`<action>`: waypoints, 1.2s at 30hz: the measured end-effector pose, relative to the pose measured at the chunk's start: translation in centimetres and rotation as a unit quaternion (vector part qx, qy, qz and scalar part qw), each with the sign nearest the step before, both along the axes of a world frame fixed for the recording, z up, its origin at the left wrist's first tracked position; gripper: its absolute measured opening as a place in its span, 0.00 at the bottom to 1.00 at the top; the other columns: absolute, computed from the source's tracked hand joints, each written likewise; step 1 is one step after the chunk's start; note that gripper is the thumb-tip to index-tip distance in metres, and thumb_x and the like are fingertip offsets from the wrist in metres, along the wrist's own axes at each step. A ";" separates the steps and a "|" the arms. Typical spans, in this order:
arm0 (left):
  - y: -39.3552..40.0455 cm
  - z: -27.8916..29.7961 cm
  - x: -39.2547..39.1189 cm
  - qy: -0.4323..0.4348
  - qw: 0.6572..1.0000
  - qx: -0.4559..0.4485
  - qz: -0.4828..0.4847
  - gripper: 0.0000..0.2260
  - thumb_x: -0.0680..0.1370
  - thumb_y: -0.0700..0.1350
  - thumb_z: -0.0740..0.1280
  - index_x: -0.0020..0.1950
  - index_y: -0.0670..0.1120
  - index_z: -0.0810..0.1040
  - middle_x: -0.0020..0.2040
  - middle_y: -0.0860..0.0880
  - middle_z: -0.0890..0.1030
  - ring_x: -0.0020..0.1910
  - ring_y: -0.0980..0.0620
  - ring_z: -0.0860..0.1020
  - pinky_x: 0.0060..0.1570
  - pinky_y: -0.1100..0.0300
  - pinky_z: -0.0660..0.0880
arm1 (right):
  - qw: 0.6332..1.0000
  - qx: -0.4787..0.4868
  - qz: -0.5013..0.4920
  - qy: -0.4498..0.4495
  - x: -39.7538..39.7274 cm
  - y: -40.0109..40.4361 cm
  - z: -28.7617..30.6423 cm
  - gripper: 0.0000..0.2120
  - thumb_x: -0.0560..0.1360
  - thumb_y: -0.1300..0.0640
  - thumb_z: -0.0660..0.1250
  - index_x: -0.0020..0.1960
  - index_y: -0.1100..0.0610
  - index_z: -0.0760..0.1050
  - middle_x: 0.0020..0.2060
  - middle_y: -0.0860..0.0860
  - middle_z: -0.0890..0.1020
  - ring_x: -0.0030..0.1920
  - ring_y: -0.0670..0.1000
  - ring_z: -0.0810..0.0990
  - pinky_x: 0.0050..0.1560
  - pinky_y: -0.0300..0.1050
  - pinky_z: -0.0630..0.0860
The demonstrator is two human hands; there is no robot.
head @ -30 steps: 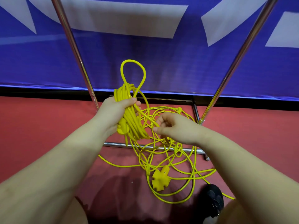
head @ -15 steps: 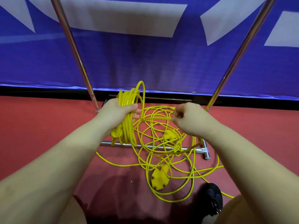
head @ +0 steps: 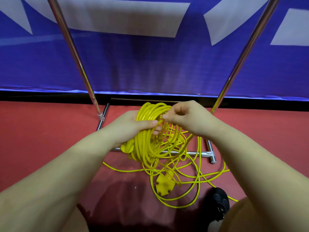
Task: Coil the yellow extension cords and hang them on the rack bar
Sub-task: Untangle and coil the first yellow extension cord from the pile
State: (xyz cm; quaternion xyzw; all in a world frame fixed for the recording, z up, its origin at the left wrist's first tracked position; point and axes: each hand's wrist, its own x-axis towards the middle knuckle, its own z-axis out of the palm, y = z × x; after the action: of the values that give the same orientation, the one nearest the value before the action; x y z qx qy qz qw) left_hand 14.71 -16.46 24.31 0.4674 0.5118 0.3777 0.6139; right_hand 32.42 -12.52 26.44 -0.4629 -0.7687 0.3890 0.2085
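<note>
Head view: the blue banner (head: 150, 64) at the far side carries white shapes, no legible writing. On the red floor (head: 41, 131), between chrome rack poles (head: 73, 52), the left hand (head: 132, 126) grips the coiled yellow cord (head: 145, 144); right hand (head: 187, 118) fingers pinch a strand. Loose cord and a yellow socket block (head: 164, 185) lie nearer.

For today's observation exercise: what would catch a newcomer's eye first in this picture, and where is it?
The bright yellow cord coil at centre, gripped by the left hand while the right hand pinches a strand at its top. Below it, loose yellow cord sprawls over the red floor around a yellow multi-socket block.
</note>
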 end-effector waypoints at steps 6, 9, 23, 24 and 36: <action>0.4 0.5 -0.1 0.015 0.999 0.027 0.030 0.05 0.77 0.37 0.64 0.41 0.42 0.76 0.30 0.50 0.80 0.28 0.56 0.78 0.31 0.62 0.78 | 0.993 -0.092 -0.035 0.068 -0.3 -0.5 -0.2 0.10 0.74 0.50 0.68 0.39 0.56 0.76 0.28 0.47 0.79 0.29 0.44 0.75 0.35 0.38 0.73; 0.8 0.7 -0.7 -0.012 0.995 0.026 0.093 0.07 0.77 0.38 0.65 0.39 0.41 0.76 0.29 0.50 0.80 0.27 0.55 0.77 0.29 0.61 0.78 | 0.974 -0.075 0.036 -0.212 0.8 -0.1 -0.9 0.13 0.75 0.47 0.65 0.44 0.58 0.75 0.37 0.52 0.79 0.39 0.52 0.78 0.43 0.45 0.73; 1.1 -0.3 -1.7 0.024 0.997 -0.002 0.067 0.04 0.77 0.39 0.64 0.51 0.42 0.77 0.46 0.41 0.83 0.42 0.48 0.82 0.44 0.54 0.80 | 0.991 0.016 -0.112 0.071 1.6 1.0 0.2 0.06 0.74 0.56 0.68 0.38 0.52 0.76 0.31 0.51 0.78 0.33 0.48 0.73 0.37 0.42 0.70; 1.1 -0.3 -1.5 0.012 0.998 -0.007 0.065 0.04 0.77 0.39 0.64 0.50 0.42 0.77 0.47 0.41 0.83 0.42 0.49 0.83 0.44 0.55 0.80 | 0.995 0.006 -0.087 0.050 1.4 0.9 -0.2 0.06 0.74 0.56 0.69 0.38 0.52 0.76 0.31 0.52 0.78 0.34 0.51 0.73 0.38 0.44 0.70; 0.6 0.1 -0.1 -0.022 0.999 0.004 0.026 0.05 0.77 0.37 0.63 0.48 0.44 0.78 0.37 0.47 0.84 0.35 0.54 0.83 0.36 0.62 0.80 | 0.983 -0.114 -0.040 0.140 -0.2 0.1 -0.9 0.06 0.77 0.61 0.64 0.41 0.54 0.76 0.29 0.47 0.78 0.27 0.43 0.74 0.30 0.34 0.71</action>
State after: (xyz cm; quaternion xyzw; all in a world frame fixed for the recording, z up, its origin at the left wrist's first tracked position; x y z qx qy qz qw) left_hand 14.66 -15.83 24.40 0.4481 0.5089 0.4054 0.6131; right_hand 32.18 -12.41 25.55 -0.4548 -0.6634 0.5264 0.2756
